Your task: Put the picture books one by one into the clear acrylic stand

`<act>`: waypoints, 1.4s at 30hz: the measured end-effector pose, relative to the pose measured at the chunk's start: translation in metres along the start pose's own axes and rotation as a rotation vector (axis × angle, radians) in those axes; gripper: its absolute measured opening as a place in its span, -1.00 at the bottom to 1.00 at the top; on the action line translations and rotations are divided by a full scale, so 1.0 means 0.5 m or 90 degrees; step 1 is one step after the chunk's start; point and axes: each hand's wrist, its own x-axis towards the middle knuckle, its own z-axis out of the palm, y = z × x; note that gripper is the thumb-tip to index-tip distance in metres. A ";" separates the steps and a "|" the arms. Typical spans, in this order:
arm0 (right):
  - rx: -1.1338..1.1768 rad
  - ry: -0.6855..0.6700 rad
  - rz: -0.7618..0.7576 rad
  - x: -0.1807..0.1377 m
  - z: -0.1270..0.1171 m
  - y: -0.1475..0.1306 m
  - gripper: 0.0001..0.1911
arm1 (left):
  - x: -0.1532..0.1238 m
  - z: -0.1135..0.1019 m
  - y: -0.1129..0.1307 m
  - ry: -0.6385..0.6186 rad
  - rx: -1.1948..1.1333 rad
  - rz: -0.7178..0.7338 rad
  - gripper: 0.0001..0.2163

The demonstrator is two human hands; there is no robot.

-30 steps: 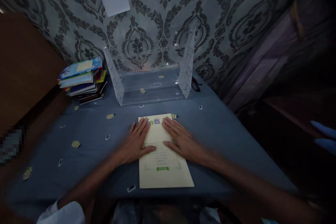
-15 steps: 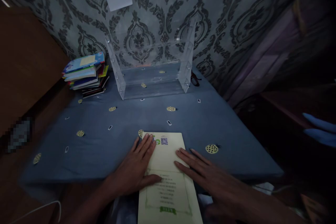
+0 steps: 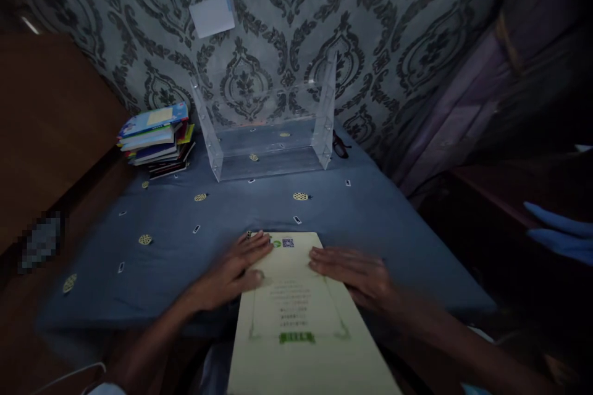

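A pale cream book (image 3: 296,296) with green print and a small QR code lies lengthwise before me, its far end over the table and its near end passing the front edge toward me. My left hand (image 3: 236,271) is on its left side near the far end, fingertips and thumb on the cover. My right hand (image 3: 356,271) presses the right edge with its fingers together on the cover; the right thumb is hidden. What lies under the book does not show.
A clear acrylic rack (image 3: 269,160) stands at the back of the blue-clothed table (image 3: 222,216). Left of it is a stack of books (image 3: 160,136); dark-rimmed glasses (image 3: 340,147) lie to its right. A patterned wall (image 3: 287,31) rises behind, and a brown cabinet (image 3: 50,111) stands at left.
The book's near end looks larger and closer to me. My left hand has turned and drawn its thumb back toward the edge; my right fingers have come closer together.
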 end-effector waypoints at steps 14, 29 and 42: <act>0.160 0.204 0.348 0.184 -0.006 0.046 -0.54 | 0.090 0.028 -0.030 0.345 -0.223 -0.060 -0.53; -0.110 0.056 0.339 0.146 0.074 0.128 -0.71 | 0.113 0.002 -0.028 0.090 0.375 -0.331 -0.58; -0.092 0.021 0.286 0.185 0.095 0.190 -0.53 | 0.178 -0.037 -0.169 0.231 0.337 -0.143 -0.56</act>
